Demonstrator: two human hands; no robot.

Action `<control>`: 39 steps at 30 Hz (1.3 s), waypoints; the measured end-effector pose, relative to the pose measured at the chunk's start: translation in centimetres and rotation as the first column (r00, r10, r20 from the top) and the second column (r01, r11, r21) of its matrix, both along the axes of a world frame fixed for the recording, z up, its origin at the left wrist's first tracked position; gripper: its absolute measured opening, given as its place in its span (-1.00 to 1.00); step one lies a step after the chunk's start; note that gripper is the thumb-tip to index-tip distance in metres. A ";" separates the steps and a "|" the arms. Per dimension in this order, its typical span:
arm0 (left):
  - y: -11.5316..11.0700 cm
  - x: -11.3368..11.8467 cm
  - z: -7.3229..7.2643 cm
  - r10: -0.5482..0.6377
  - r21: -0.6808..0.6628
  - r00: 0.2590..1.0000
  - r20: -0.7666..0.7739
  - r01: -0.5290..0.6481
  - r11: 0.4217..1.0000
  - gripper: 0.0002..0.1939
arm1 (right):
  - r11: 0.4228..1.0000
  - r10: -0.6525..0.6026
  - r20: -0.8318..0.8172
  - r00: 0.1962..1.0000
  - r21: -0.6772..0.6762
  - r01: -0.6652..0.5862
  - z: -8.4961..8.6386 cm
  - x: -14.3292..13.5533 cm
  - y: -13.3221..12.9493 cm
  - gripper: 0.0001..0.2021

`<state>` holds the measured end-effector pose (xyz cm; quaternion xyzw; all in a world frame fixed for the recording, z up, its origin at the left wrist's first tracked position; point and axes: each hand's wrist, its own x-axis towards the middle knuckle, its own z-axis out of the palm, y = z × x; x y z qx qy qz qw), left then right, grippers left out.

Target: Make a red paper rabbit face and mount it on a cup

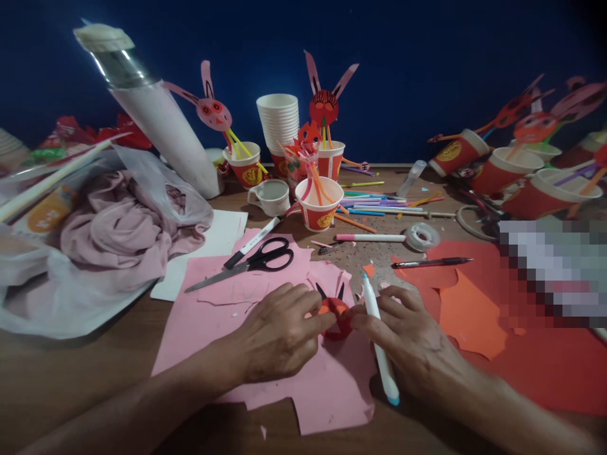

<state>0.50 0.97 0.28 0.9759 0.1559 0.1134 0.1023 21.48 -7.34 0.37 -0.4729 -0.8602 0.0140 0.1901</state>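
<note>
A small red paper face (337, 323) with two dark pointed ears and orange pieces lies over cut pink paper (332, 395). My left hand (279, 328) has its fingers bent together, fingertips pressing the face's left side. My right hand (403, 322) touches its right side with its fingertips and also holds a white marker (379, 341), blue at both ends, slanting between thumb and fingers. Black-handled scissors (270, 256) lie on the pink paper behind my left hand, beside a black-and-white marker (253, 243).
A leaning white flask (161, 120) and a plastic bag with pink cloth (118, 227) stand left. Behind are red paper cups (318, 212), stacked cups (277, 123), coloured sticks (379, 205) and tape (422, 237). Red paper (545, 373) and a pen (436, 263) lie right.
</note>
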 end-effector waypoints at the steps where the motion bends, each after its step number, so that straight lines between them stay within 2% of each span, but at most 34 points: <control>1: 0.0 0.0 0.0 -0.001 -0.003 1.000 0.003 0.001 1.000 -0.72 | 1.000 -0.001 0.001 1.000 -0.003 0.001 0.0 0.0 0.0 -0.68; 12: -0.1 0.0 0.1 0.008 -0.014 1.000 0.004 -0.008 1.000 -0.72 | 0.999 -0.007 -0.017 1.000 -0.032 0.006 0.4 0.0 0.0 -0.64; 18: -0.1 -0.1 -0.1 0.002 0.011 1.000 0.014 -0.002 1.000 -0.74 | 0.989 -0.084 -0.284 0.955 -0.137 0.046 0.4 1.0 0.3 -0.72; 23: 0.0 -0.2 -0.2 -0.005 -0.003 1.000 -0.006 0.005 1.000 -0.78 | 0.992 -0.126 -0.425 0.896 -0.056 0.112 0.6 1.6 0.6 -0.70; 30: 0.0 -0.1 -0.1 0.005 -0.013 1.000 0.006 -0.005 1.000 -0.77 | 0.997 -0.061 -0.336 0.940 -0.066 0.041 0.0 1.0 0.6 -0.71; 39: 0.0 -0.1 -0.1 0.000 0.010 0.999 0.032 -0.001 1.000 -0.78 | 0.997 -0.053 -0.340 0.939 -0.076 0.029 -0.3 0.9 0.8 -0.68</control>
